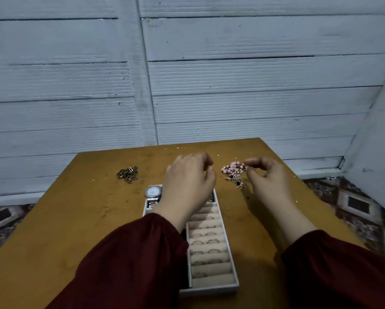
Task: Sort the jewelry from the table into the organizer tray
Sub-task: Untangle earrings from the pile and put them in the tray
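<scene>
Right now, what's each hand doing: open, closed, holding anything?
Left hand: curled over the tray, contents cannot be told.
Right hand: fingertips at the pink beads, grip unclear.

- Your table point(75, 219) looks like wood board, matt brown, scuffed and speckled.
- The tray point(209, 289) in front of you has a pale, matt wall and soft beige cloth rolls point(209, 266).
- The watch point(153, 194) is shiny metal with a glossy face.
- The heap point(127, 174) is dull dark metal.
- Your sleeves point(131, 259) are dark red cloth.
- The wall point(231, 74) is ribbed, matt white.
</scene>
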Motion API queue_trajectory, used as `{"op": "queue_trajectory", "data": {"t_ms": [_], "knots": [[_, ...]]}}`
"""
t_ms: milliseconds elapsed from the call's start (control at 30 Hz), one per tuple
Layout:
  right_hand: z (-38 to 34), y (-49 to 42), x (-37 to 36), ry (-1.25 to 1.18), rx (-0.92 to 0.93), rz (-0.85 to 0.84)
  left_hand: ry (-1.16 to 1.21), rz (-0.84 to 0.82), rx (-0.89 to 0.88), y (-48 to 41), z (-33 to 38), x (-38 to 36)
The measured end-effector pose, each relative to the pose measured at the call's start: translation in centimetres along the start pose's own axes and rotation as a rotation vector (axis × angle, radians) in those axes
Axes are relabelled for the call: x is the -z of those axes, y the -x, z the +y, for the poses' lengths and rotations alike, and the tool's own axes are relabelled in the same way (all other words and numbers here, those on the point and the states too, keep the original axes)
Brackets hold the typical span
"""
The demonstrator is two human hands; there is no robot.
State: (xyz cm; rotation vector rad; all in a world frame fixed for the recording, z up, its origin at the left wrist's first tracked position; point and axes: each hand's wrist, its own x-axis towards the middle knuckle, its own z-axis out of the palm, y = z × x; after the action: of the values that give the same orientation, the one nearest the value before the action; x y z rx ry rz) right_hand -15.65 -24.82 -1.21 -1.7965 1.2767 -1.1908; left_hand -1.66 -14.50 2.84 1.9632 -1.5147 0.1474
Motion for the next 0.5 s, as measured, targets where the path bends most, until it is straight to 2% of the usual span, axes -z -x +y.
{"op": "queue_trajectory", "data": {"t_ms": [100,200,500], "knots": [[1.2,-0.8,0.2,-0.009,-0.033,0.041,0.016,-0.044,-0.007,-1.7,1.2,-1.4],[2.0,-1.9,0.0,0.019,-0.045,0.013,-0.005,-0.106,0.006,-3.1,1.5,-3.0],[4.4,-4.5,-0.1,0.413,-0.001,-0.103,-0.157,-0.234,0.036,-6.4,0.6,-6.5]]}}
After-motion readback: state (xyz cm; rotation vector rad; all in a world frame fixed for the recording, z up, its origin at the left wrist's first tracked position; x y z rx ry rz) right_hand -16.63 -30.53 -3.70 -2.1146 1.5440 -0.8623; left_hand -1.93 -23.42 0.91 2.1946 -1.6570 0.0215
